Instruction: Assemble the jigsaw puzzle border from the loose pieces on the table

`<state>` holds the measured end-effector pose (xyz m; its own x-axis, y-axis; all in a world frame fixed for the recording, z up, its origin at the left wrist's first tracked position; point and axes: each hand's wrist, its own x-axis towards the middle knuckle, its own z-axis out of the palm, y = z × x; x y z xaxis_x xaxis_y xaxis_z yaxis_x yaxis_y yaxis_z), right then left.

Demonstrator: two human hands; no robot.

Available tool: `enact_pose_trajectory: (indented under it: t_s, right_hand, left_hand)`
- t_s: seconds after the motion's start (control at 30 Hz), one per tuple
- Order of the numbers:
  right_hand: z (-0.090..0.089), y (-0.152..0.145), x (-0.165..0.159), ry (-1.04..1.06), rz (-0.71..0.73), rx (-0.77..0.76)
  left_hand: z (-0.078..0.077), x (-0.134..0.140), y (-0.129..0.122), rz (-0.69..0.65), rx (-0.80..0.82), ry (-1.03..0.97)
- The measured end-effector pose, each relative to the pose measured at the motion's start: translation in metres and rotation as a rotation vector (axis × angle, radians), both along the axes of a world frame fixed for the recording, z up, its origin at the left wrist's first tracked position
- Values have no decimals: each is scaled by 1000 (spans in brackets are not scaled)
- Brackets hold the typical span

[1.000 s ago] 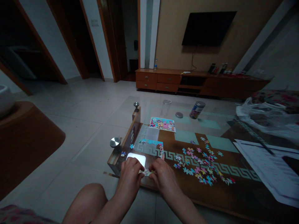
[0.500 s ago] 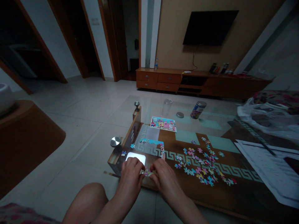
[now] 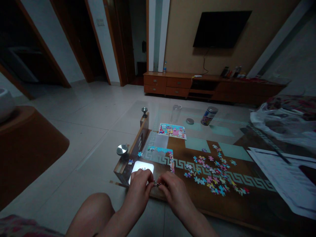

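Observation:
Near the front edge of the glass table, my left hand (image 3: pixel 142 181) and my right hand (image 3: pixel 172 184) pinch a short row of jigsaw pieces (image 3: pixel 156 184) between them, one at each end. Fingers cover most of it. Beyond my hands lies a joined puzzle border (image 3: pixel 171 161), a corner shape of blue and pink pieces. To the right spreads a heap of loose jigsaw pieces (image 3: pixel 214 171). A blue piece (image 3: pixel 140 154) and another loose piece (image 3: pixel 130 162) lie to the left. Farther back is the cartoon picture sheet (image 3: pixel 172 131).
A bright white square (image 3: pixel 145 165) lies under my left hand. At the back stand a clear jar (image 3: pixel 176 113), a metal lid (image 3: pixel 190 121) and a printed can (image 3: pixel 209 116). Papers (image 3: pixel 278 177) and a plastic bag (image 3: pixel 274 123) occupy the right side. Round metal fittings (image 3: pixel 122 150) rise at the left.
The held pieces have tilted, so they now show nearly edge-on. My right hand has shifted slightly down, uncovering the lower end of the puzzle border.

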<state>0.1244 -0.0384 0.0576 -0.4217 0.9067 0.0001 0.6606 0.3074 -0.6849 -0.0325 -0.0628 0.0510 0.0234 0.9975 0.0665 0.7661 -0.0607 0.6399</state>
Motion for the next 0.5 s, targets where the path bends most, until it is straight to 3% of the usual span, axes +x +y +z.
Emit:
enact_pose_trajectory:
  t_s: [0.27,0.5]
  right_hand:
    - [2,2,2,192,-37,-57]
    - [0,8,-15,281,-59,-37]
  left_hand:
    - [0,-1,3,-5,40,-2]
    - [-2,-13,0,24,87,-70]
